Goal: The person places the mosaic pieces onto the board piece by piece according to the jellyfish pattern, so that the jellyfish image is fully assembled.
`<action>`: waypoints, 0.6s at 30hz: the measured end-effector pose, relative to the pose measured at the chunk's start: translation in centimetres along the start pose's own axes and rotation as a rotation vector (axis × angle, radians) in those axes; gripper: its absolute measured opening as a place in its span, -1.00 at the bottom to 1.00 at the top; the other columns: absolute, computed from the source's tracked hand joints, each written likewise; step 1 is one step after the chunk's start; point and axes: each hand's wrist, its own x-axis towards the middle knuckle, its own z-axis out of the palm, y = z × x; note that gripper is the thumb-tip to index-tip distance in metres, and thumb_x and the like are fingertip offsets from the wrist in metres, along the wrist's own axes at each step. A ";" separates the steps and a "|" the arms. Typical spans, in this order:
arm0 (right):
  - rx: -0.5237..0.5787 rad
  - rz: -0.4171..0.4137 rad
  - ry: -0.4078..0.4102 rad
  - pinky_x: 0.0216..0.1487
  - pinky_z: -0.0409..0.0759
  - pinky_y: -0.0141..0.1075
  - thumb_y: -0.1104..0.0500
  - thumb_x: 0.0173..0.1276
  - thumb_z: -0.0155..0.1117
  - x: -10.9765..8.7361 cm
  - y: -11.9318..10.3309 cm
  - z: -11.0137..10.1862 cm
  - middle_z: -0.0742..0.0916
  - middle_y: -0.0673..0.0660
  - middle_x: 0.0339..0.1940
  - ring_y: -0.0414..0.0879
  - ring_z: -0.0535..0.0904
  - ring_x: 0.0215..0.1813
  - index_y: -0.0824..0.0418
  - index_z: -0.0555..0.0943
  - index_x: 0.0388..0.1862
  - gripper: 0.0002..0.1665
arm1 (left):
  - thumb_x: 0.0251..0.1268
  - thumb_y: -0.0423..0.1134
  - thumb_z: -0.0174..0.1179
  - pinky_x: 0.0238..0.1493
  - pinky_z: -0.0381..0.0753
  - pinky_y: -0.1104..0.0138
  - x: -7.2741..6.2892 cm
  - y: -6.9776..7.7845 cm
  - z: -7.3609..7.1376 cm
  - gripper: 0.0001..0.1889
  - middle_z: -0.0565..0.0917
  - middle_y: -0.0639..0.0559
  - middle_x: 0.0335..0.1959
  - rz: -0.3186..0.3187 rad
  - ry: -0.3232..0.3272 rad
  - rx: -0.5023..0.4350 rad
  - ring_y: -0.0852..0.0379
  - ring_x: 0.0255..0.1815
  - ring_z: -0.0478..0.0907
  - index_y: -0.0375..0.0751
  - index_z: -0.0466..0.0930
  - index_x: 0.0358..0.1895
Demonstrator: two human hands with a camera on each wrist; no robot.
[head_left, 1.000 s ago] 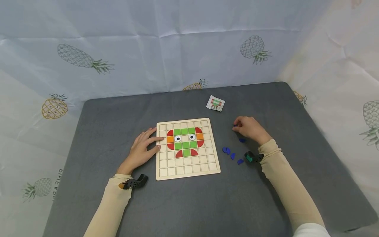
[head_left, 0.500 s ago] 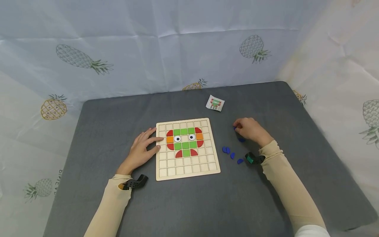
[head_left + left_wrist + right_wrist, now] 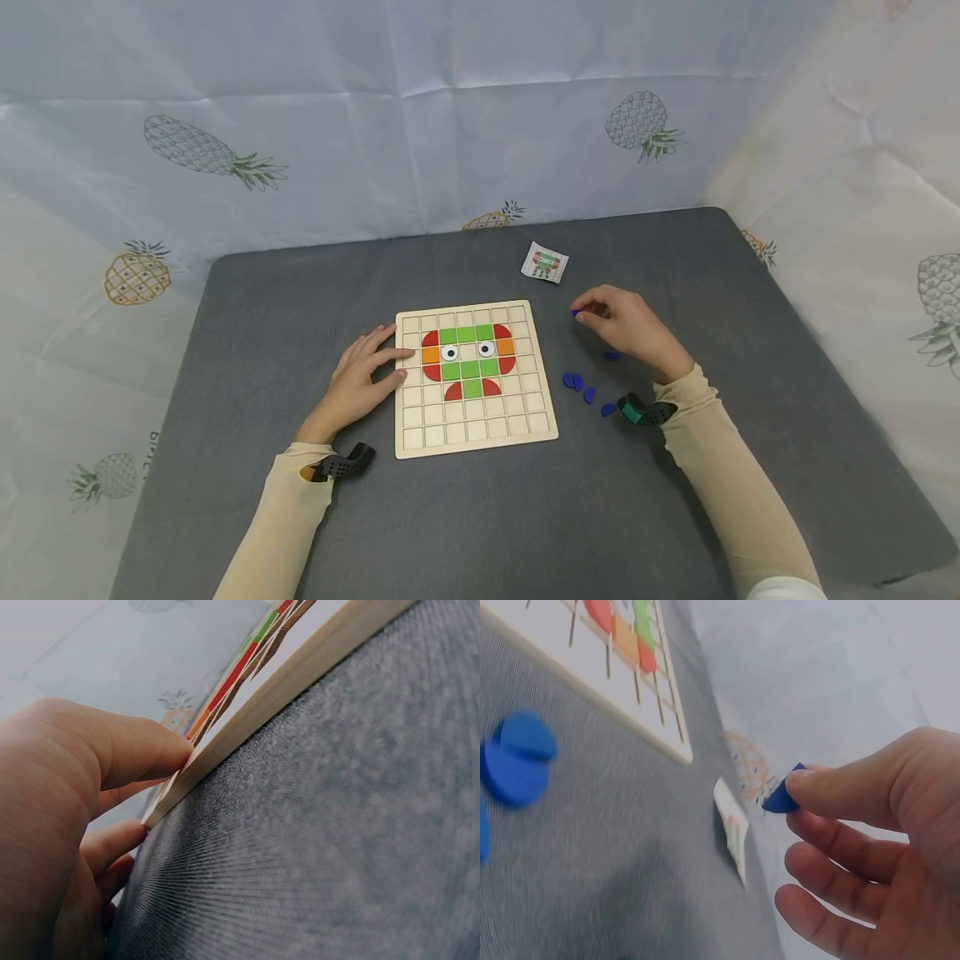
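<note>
A square wooden grid board (image 3: 476, 427) lies mid-table, with green, red and orange tiles and two round eye tiles set in its cells. My left hand (image 3: 358, 379) rests at the board's left edge, fingers spread and fairly straight; in the left wrist view the thumb (image 3: 150, 750) touches the rim. Right of the board, my right hand (image 3: 630, 327) pinches a blue tile (image 3: 781, 798) with a curved edge between thumb and forefinger, above the table in the right wrist view. Below that hand lie several more blue half-round tiles (image 3: 589, 395).
Behind the board, towards the back right, lies a small printed picture card (image 3: 545, 262) showing a coloured pattern on a grid. The grey cloth-covered table (image 3: 480, 525) ends at a pineapple-print curtain (image 3: 420, 150) at the back and sides.
My right hand has lifted the blue tile from its spot on the right and moved a little left towards the board. My left hand stays put on the board's edge.
</note>
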 end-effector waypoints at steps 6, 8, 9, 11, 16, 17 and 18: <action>0.029 0.002 -0.019 -0.26 0.53 -0.27 0.21 0.51 0.24 -0.3 -2.0 0.4 0.74 0.14 -0.16 -0.03 0.58 -0.19 0.23 0.70 0.05 -0.77 | 0.42 -0.16 0.25 0.68 -0.20 -0.09 0.0 0.1 0.0 -0.63 0.19 -0.02 0.64 -0.008 -0.004 -0.002 -0.10 0.70 -0.04 0.02 0.64 0.26; 0.043 -0.009 -0.029 -0.26 0.54 -0.27 0.21 0.51 0.25 -0.4 -2.6 0.7 0.75 0.13 -0.17 -0.03 0.58 -0.21 0.24 0.71 0.05 -0.77 | 0.42 -0.15 0.25 0.68 -0.20 -0.09 0.0 0.1 0.0 -0.62 0.19 -0.01 0.64 -0.010 -0.005 -0.002 -0.10 0.70 -0.04 0.03 0.64 0.26; 0.048 -0.012 -0.035 -0.25 0.54 -0.28 0.20 0.50 0.26 -0.4 -2.8 0.8 0.76 0.12 -0.18 -0.03 0.58 -0.22 0.24 0.71 0.04 -0.77 | 0.42 -0.15 0.25 0.68 -0.20 -0.09 0.0 0.0 0.0 -0.62 0.19 -0.01 0.64 -0.010 -0.005 -0.003 -0.09 0.70 -0.04 0.03 0.64 0.26; 0.059 -0.022 -0.049 -0.25 0.55 -0.27 0.20 0.50 0.27 -0.5 -3.2 1.2 0.76 0.11 -0.18 -0.03 0.58 -0.22 0.24 0.71 0.04 -0.76 | 0.42 -0.14 0.25 0.68 -0.20 -0.09 0.0 0.0 -0.1 -0.62 0.19 -0.01 0.64 -0.011 -0.007 -0.002 -0.09 0.70 -0.05 0.04 0.64 0.27; 0.065 -0.050 -0.082 -0.27 0.54 -0.28 0.20 0.48 0.29 -0.5 -4.0 2.0 0.76 0.08 -0.22 -0.03 0.58 -0.25 0.24 0.72 0.03 -0.77 | 0.43 -0.14 0.25 0.68 -0.20 -0.09 0.0 0.0 0.0 -0.62 0.19 -0.01 0.64 -0.005 -0.006 -0.007 -0.10 0.70 -0.04 0.04 0.64 0.26; 0.067 -0.057 -0.087 -0.28 0.54 -0.28 0.20 0.48 0.29 -0.4 -4.2 2.1 0.76 0.08 -0.24 -0.04 0.57 -0.26 0.25 0.72 0.02 -0.77 | 0.43 -0.14 0.25 0.68 -0.20 -0.09 0.0 0.0 0.0 -0.63 0.19 -0.01 0.64 -0.004 -0.004 -0.008 -0.10 0.70 -0.04 0.04 0.64 0.26; 0.071 -0.063 -0.095 -0.29 0.53 -0.29 0.20 0.47 0.30 -0.4 -4.4 2.3 0.76 0.08 -0.25 -0.05 0.56 -0.27 0.25 0.72 0.02 -0.78 | 0.43 -0.14 0.25 0.68 -0.19 -0.09 0.0 0.0 0.0 -0.63 0.19 -0.01 0.64 -0.003 -0.003 -0.008 -0.10 0.70 -0.04 0.04 0.64 0.26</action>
